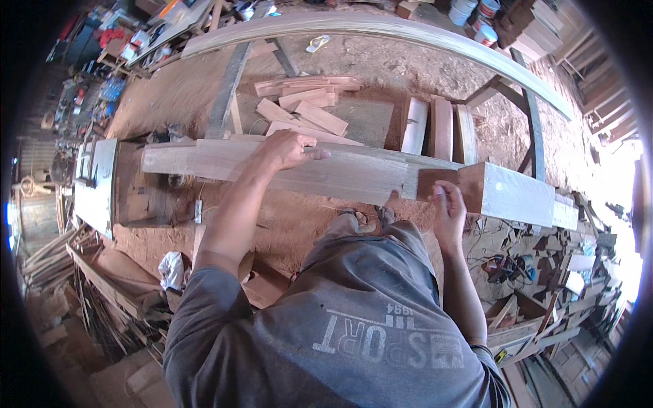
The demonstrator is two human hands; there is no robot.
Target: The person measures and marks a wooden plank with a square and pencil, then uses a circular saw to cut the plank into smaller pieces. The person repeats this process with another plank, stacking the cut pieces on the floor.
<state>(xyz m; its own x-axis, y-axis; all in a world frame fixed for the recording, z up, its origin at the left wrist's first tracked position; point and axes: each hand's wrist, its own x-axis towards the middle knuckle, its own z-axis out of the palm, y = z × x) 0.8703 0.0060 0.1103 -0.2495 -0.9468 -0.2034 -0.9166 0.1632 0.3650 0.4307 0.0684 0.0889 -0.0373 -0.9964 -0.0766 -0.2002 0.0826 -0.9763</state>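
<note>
A long pale wooden board lies crosswise in front of me. My left hand is over its far edge, thumb along the upper face and fingers curled, partly hidden. Close to the board's right part, my right hand is raised with its fingers bent together. Whether something small is pinched there I cannot make out. Right beside that hand is a block-like wooden piece with a pale front face, next to a darker brown wooden face.
Beyond, a long beam rests on dark wooden legs. Loose planks and upright boards lie on the earth floor. A box-like cabinet stands left. Scrap wood, cables and a tool lie nearby.
</note>
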